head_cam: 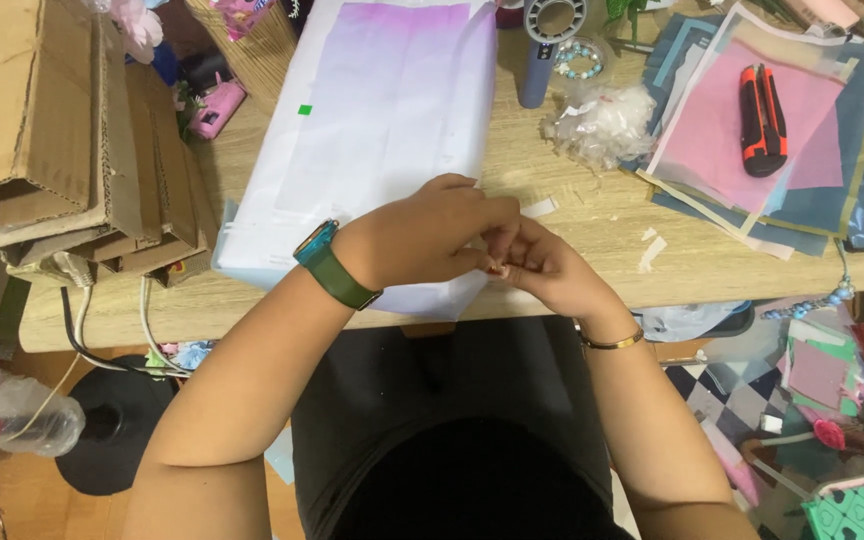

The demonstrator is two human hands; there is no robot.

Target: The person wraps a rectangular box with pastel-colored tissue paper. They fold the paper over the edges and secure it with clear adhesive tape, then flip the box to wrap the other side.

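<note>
**Hands pinched together at the edge of a paper-wrapped package**

Head view: at the centre of the frame, the left hand, with a green-strapped watch on its wrist, and the right hand, with a thin gold bangle, meet fingertip to fingertip. The fingers of both are curled closed and pinched on something small between them; what it is cannot be told, since the hands hide it. Just behind them, running up to the top centre, lies a large flat package wrapped in white-and-lilac paper, its near end under the left hand at the front edge of the wooden desk. It looks smooth, with faint fold lines and a small green mark on its left side. In the upper right, an orange-and-black utility knife rests on a stack of pink and blue paper sheets. Folded brown cardboard fills the upper left.
</note>
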